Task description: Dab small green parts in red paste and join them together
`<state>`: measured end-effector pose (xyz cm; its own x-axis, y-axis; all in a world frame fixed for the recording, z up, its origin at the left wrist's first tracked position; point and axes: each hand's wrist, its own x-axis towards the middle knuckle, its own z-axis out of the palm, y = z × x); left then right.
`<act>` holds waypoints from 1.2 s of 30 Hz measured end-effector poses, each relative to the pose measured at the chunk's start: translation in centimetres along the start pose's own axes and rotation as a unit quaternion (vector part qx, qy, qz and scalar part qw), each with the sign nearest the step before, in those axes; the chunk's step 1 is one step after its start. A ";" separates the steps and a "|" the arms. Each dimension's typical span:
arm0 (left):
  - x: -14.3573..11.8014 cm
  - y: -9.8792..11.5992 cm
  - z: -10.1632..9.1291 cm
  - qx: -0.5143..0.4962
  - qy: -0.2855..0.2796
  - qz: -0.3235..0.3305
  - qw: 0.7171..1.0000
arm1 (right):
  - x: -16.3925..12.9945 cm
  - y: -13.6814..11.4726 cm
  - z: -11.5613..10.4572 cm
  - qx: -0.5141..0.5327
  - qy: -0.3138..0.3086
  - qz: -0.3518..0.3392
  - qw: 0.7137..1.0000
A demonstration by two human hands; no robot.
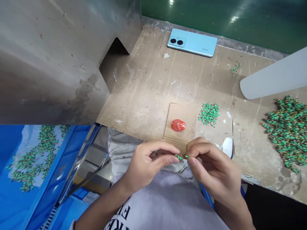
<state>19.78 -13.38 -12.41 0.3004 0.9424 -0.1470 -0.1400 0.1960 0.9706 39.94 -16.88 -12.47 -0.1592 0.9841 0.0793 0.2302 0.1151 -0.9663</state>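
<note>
In the head view, the left hand (pixel 146 163) is curled, thumb and forefinger pinched shut on a small green part (pixel 178 157) at the near edge of the workbench (pixel 148 92). The right hand (pixel 211 166) meets it from the other side, its fingertips closed on the same green part; a second bit of green shows at those fingertips, too small to make out. Both hands hover over the person's lap, just below the red disc (pixel 178 125) lying on a cardboard strip (pixel 178 118). Right of the disc sits a small pile of green parts (pixel 209 113), and far right of it a large heap (pixel 287 127). Beyond the disc lies a light blue phone (pixel 192 42). Left of the disc, a blue bin (pixel 14 204) holds more green parts.
</note>
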 end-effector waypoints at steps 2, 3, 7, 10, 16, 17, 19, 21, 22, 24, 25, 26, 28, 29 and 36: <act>-0.1 0.1 0.0 -0.001 -0.008 -0.007 1.000 | 0.3 -0.1 0.2 0.015 -0.008 0.008 1.000; -0.2 0.1 0.0 -0.002 -0.015 -0.007 1.000 | 0.4 -0.1 0.2 0.023 -0.014 0.013 1.000; -0.2 0.0 -0.1 -0.004 -0.035 0.014 0.999 | 0.6 -0.3 0.2 0.044 -0.038 0.029 0.998; -0.2 -0.2 -0.2 0.006 -0.048 0.046 0.998 | 0.6 -0.2 0.1 0.053 -0.048 0.045 0.996; -0.1 -0.6 -0.4 0.022 -0.056 0.078 0.995 | 0.8 -0.4 -0.1 0.054 -0.064 0.056 0.995; -0.2 -0.7 -0.5 0.026 -0.057 0.082 0.995 | 0.8 -0.5 -0.2 0.054 -0.063 0.058 0.995; -0.1 -0.7 -0.5 0.033 -0.057 0.088 0.994 | 0.8 -0.7 -0.2 0.057 -0.064 0.068 0.994; -0.1 -0.7 -0.5 0.037 -0.057 0.090 0.994 | 0.8 -0.9 -0.3 0.061 -0.069 0.081 0.993; -0.1 -0.6 -0.5 0.039 -0.056 0.089 0.994 | 0.8 -1.0 -0.3 0.061 -0.070 0.087 0.992; 0.0 -0.5 -0.4 0.042 -0.056 0.086 0.994 | 0.9 -1.1 -0.4 0.060 -0.073 0.102 0.990; 0.0 -0.5 -0.4 0.046 -0.057 0.085 0.994 | 0.9 -1.1 -0.4 0.058 -0.075 0.110 0.989; 0.0 -0.5 -0.4 0.049 -0.057 0.084 0.994 | 1.0 -1.1 -0.4 0.057 -0.078 0.117 0.988; -0.1 -0.5 -0.5 0.057 -0.058 0.086 0.993 | 1.0 -1.2 -0.5 0.058 -0.085 0.126 0.987; -0.1 -0.5 -0.6 0.062 -0.060 0.086 0.993 | 1.1 -1.1 -0.6 0.060 -0.088 0.127 0.986; -0.2 -0.5 -0.7 0.071 -0.064 0.085 0.992 | 1.0 -0.9 -0.8 0.064 -0.089 0.125 0.986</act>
<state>19.09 -13.52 -13.01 0.4019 0.9149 0.0367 -0.0668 -0.0107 0.9977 40.32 -15.91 -11.31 -0.2818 0.9389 -0.1977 0.1628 -0.1563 -0.9742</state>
